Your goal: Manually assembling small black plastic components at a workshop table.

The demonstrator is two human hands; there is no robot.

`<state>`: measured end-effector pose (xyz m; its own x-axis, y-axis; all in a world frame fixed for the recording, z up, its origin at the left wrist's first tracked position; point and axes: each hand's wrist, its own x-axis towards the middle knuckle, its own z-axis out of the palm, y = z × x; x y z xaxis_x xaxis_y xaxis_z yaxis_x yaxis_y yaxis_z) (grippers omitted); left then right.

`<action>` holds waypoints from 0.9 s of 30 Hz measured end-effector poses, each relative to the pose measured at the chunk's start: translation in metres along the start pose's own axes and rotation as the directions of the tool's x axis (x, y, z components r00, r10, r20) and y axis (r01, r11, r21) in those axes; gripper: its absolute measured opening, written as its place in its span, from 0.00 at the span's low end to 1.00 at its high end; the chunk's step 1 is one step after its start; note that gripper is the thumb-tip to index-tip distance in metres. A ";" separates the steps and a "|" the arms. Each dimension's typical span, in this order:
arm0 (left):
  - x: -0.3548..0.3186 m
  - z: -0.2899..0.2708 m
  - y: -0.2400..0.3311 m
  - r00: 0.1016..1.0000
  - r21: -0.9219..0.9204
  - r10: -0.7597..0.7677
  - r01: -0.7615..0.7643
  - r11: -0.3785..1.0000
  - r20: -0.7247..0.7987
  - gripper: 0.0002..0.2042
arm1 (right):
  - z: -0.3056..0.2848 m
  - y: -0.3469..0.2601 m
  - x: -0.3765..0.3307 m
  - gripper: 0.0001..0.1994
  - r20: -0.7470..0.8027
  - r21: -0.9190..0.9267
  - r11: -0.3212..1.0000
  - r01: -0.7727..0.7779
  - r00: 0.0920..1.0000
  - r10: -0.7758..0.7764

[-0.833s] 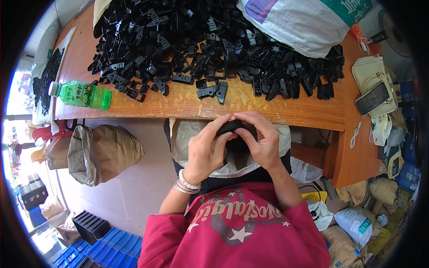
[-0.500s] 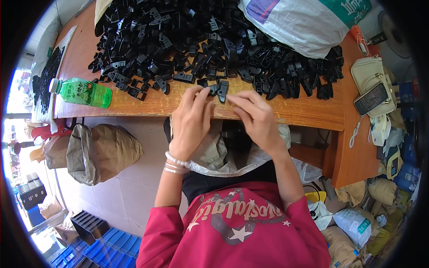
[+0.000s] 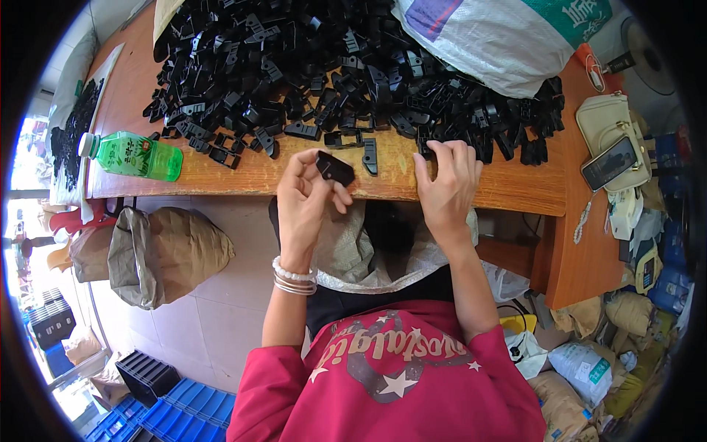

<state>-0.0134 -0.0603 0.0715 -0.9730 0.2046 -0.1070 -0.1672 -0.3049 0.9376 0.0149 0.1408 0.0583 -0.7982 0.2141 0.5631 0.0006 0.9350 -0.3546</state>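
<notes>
Just over the desk's front edge, my left hand [image 3: 303, 199] pinches a small black plastic part [image 3: 336, 169] between thumb and fingers. My right hand [image 3: 448, 188] is at the near edge of a heap of similar black parts [image 3: 294, 74]. Its thumb and fingers are apart, their tips beside one of the heap's parts; whether they touch it I cannot tell. A separate wedge-shaped black part [image 3: 370, 156] lies on the wood between my hands. Below the desk edge, a pale woven sack [image 3: 346, 254] gapes in front of my lap, its inside dark.
A green drink bottle [image 3: 140, 156] lies on its side at the left of the wooden desk [image 3: 508, 180]. A white sack [image 3: 479, 44] rests on the heap. At right are a phone [image 3: 611, 166] and a cream handbag [image 3: 600, 118]. A brown sack [image 3: 173, 254] stands at left.
My left hand has drawn back slightly with a black part in its fingers. My right hand has moved right to the heap's edge, away from the wedge-shaped part, which now lies alone.
</notes>
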 end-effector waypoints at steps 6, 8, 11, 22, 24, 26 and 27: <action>-0.008 0.011 -0.001 0.983 -0.043 -0.127 0.134 0.990 0.132 0.18 | 0.000 -0.004 -0.007 0.08 0.009 -0.026 0.995 0.099 0.995 -0.099; -0.012 0.014 0.001 0.980 0.133 -0.128 0.107 0.985 0.155 0.16 | -0.003 -0.002 -0.010 0.08 0.000 0.110 0.989 0.094 0.996 -0.095; -0.018 0.019 0.000 0.974 0.165 -0.141 0.112 0.980 0.176 0.16 | -0.018 -0.010 -0.011 0.11 0.057 0.532 0.846 0.042 0.995 -0.085; -0.020 0.022 0.007 0.966 0.284 -0.141 0.075 0.956 0.219 0.17 | -0.034 -0.010 -0.012 0.11 0.139 0.655 0.753 0.063 0.969 -0.202; -0.020 0.023 0.009 0.957 0.269 -0.184 0.120 0.956 0.225 0.16 | -0.034 -0.010 -0.012 0.11 0.133 0.659 0.750 0.059 0.972 -0.194; -0.021 0.023 0.009 0.958 0.270 -0.186 0.124 0.955 0.218 0.16 | -0.034 -0.012 -0.013 0.11 0.125 0.665 0.745 0.056 0.975 -0.185; -0.021 0.021 0.009 0.957 0.271 -0.187 0.124 0.955 0.220 0.16 | -0.034 -0.013 -0.014 0.11 0.123 0.672 0.739 0.041 0.978 -0.166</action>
<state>0.0092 -0.0473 0.0890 -0.8654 0.4574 -0.2045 -0.2368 -0.0136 0.9715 0.0463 0.1354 0.0805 -0.8553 0.0196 0.5177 -0.4369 0.5098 -0.7411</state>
